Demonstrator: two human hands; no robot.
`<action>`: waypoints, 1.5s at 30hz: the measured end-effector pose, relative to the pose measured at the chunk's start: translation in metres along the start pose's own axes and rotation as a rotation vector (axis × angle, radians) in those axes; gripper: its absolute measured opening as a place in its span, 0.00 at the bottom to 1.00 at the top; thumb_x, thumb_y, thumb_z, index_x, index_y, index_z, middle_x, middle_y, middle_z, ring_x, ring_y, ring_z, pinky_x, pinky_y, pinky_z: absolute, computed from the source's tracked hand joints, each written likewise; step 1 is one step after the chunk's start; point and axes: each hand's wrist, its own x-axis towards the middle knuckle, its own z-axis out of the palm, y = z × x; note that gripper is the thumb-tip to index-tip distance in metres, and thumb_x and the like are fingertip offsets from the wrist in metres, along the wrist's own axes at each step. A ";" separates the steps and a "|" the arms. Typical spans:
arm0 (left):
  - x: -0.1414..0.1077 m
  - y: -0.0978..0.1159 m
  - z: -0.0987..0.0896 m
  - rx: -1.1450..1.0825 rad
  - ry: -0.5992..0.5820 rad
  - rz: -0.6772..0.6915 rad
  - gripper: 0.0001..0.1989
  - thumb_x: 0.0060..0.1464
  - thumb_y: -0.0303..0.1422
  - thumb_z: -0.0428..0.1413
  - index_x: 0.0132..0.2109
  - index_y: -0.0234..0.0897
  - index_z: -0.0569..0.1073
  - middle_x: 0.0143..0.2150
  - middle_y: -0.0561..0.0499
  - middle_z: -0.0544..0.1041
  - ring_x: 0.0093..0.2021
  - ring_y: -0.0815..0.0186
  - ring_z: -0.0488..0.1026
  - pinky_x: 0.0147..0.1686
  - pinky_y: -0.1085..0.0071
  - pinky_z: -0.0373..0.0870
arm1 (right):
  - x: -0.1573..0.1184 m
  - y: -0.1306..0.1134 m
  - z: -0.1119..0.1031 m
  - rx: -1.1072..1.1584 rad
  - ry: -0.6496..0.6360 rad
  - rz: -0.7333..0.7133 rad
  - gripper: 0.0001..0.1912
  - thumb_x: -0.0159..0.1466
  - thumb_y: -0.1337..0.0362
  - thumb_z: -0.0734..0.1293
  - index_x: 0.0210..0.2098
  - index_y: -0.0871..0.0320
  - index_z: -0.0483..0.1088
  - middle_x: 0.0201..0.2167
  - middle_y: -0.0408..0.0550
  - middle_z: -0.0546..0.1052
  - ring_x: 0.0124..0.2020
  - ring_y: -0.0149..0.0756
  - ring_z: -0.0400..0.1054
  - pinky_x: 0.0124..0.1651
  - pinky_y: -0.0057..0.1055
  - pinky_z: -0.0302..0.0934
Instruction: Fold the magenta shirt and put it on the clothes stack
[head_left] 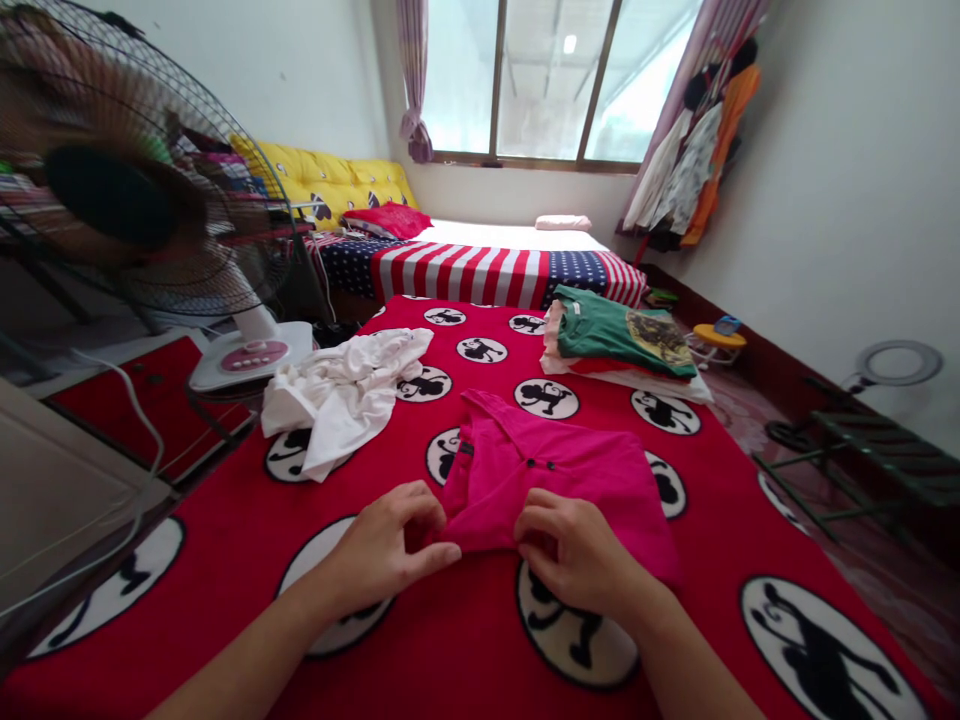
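Note:
A magenta garment [577, 470] with two dark buttons lies folded on the red blanket [480, 630], which is patterned with monkeys in white circles. At the garment's near left corner is my left hand [394, 540], its thumb stretched out and apart from the curled fingers, holding nothing. My right hand [566, 545] rests on the near edge of the garment, fingers bent towards the thumb and pinching the fabric there. A crumpled white garment [349, 385] lies beyond my left hand. Farther back on the right sits a stack of folded clothes with a green shirt [619, 335] on top.
An electric fan [251, 350] stands close to the left side. Behind the red blanket is a bed with a striped and starred cover [465, 272]. To the right are a dark green rack [885, 460], a ring light [900, 362] and an orange stool [718, 337].

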 end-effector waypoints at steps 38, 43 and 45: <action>0.045 0.036 0.004 0.112 0.373 0.169 0.09 0.57 0.28 0.51 0.41 0.38 0.76 0.42 0.47 0.74 0.42 0.64 0.73 0.46 0.67 0.69 | 0.004 -0.001 0.017 -0.087 0.046 0.045 0.06 0.59 0.70 0.65 0.35 0.53 0.70 0.32 0.41 0.72 0.31 0.30 0.64 0.32 0.26 0.50; 0.063 0.078 0.031 0.085 0.029 0.348 0.22 0.63 0.32 0.44 0.63 0.35 0.63 0.64 0.43 0.64 0.63 0.61 0.61 0.61 0.63 0.59 | 0.001 0.005 0.022 -0.118 0.115 0.102 0.05 0.58 0.70 0.63 0.31 0.58 0.72 0.28 0.47 0.76 0.29 0.35 0.69 0.29 0.28 0.51; 0.077 0.071 0.043 0.140 -0.048 0.300 0.26 0.65 0.36 0.42 0.67 0.35 0.55 0.69 0.42 0.55 0.68 0.58 0.50 0.65 0.55 0.51 | 0.000 0.006 0.022 -0.063 0.106 0.102 0.07 0.58 0.70 0.64 0.32 0.58 0.74 0.30 0.49 0.77 0.32 0.37 0.71 0.31 0.28 0.54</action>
